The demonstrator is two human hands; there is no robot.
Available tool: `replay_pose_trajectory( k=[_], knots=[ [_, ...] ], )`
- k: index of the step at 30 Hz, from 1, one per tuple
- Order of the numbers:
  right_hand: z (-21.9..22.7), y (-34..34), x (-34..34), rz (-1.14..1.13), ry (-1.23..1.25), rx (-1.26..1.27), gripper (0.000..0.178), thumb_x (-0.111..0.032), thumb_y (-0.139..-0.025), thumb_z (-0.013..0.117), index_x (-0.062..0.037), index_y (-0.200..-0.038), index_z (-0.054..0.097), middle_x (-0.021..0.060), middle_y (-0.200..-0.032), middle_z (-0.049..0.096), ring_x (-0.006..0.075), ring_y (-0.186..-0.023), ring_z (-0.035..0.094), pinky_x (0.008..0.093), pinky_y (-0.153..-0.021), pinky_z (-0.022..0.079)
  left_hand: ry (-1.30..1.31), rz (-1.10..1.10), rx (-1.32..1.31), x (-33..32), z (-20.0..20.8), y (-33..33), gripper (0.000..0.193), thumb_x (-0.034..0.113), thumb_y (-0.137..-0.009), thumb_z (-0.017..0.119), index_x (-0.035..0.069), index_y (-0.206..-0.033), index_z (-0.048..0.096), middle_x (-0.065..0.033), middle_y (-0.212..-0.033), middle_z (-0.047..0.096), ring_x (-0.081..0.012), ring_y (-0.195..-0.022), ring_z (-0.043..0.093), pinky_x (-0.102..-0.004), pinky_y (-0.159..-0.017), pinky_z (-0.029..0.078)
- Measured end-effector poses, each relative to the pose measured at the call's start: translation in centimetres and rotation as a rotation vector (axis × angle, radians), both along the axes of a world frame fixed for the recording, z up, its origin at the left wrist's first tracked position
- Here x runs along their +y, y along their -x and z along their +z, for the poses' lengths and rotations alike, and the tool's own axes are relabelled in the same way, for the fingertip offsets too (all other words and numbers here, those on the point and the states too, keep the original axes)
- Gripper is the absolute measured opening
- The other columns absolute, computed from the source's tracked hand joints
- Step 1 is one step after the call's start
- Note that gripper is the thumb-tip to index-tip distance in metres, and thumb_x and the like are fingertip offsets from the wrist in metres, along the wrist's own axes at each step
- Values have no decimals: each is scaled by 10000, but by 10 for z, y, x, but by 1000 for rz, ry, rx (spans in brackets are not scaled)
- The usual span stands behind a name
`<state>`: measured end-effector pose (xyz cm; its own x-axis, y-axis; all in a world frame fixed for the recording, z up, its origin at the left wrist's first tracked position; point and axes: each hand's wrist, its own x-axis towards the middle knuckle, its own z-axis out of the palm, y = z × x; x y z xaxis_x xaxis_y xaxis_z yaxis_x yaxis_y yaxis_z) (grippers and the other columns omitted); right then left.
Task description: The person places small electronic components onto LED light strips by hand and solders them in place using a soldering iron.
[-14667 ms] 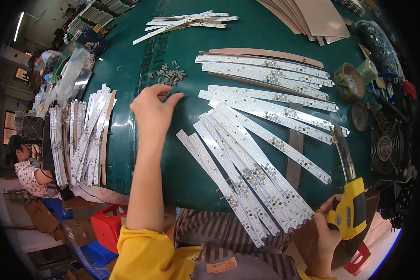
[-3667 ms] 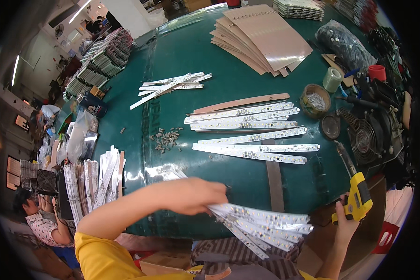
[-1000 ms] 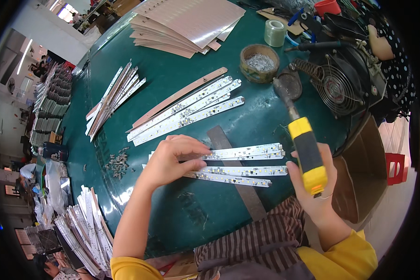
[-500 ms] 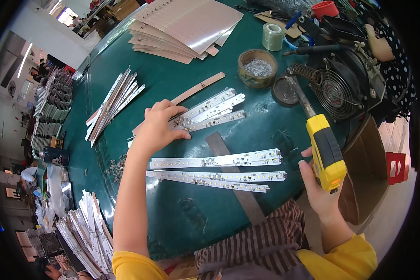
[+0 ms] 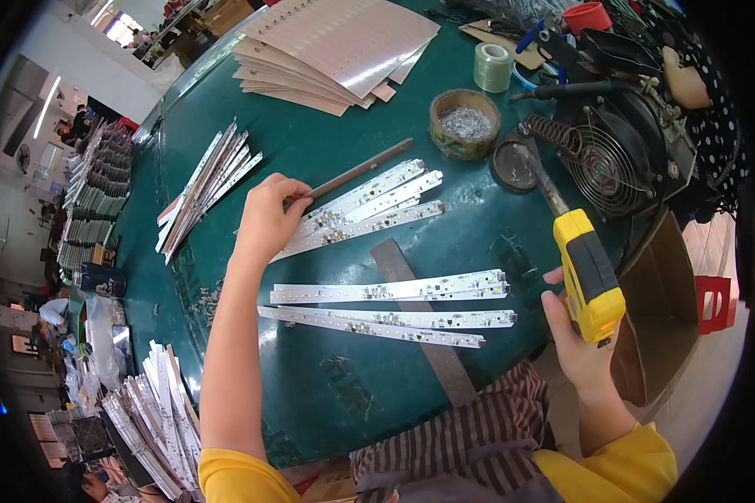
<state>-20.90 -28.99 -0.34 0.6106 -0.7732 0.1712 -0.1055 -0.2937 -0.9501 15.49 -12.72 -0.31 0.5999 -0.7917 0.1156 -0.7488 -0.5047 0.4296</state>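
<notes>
My left hand (image 5: 268,210) is closed, thumb and fingers pinching the near end of a narrow brown strip (image 5: 362,168), which stands tilted on its edge. Right beside it lies a fanned group of white LED strips (image 5: 369,210) dotted with small yellow chips. Closer to me, several more LED strips (image 5: 386,314) lie in two pairs across a flat dark bar (image 5: 432,348). My right hand (image 5: 580,335) is wrapped round a yellow and black soldering gun (image 5: 589,272), its metal barrel pointing away toward a round dark dish (image 5: 514,165).
Bundled strips (image 5: 205,189) lie at the left, with small loose parts (image 5: 210,306) nearer me. Pinkish boards (image 5: 344,50) are stacked at the back. A tape roll (image 5: 464,124) holding silvery scraps, a clear film roll (image 5: 492,67) and a fan (image 5: 604,159) stand right. Another person's arm (image 5: 684,80) shows there.
My left hand has shifted slightly left and away from the white strips, now pinching the brown strip, which has turned from flat onto its edge. The soldering gun has hardly moved.
</notes>
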Motion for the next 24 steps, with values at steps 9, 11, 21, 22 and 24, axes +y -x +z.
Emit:
replay_pose_trajectory(
  k=[9,11,21,22,24],
  knots=[
    [-1,1,-2,20,-6,3,334,14,-861,697,1,-1158,546,64,-1023,614,106,-859,593,239,-755,473,-31,-104,223,11,13,17,432,169,-777,800,46,-1172,677,-105,-1016,625,-258,-908,634,-361,-815,531],
    [0,3,-2,31,14,10,338,21,-863,693,1,-1166,544,63,-1029,614,96,-849,590,226,-731,474,-42,-207,172,13,13,20,492,198,-768,811,61,-1216,664,-99,-1057,608,-260,-945,619,-367,-825,527],
    [0,9,1,53,-54,-36,355,41,-869,680,-6,-1194,544,55,-1029,618,61,-823,577,196,-666,475,-157,-283,-149,20,8,35,560,98,-759,733,77,-1300,591,-121,-1122,556,-308,-1055,557,-408,-882,487],
    [0,9,1,56,-37,-46,352,40,-870,680,-6,-1192,547,53,-1027,618,62,-822,577,197,-666,476,-165,-298,-171,20,8,36,566,50,-762,691,62,-1314,563,-130,-1112,552,-314,-1059,547,-410,-889,480],
    [1,11,1,64,-36,-46,347,42,-869,679,-7,-1187,550,53,-1029,617,67,-829,581,200,-674,478,-205,-310,-286,17,4,41,582,23,-762,654,44,-1330,529,-135,-1106,545,-313,-1041,544,-406,-893,473]
  ],
)
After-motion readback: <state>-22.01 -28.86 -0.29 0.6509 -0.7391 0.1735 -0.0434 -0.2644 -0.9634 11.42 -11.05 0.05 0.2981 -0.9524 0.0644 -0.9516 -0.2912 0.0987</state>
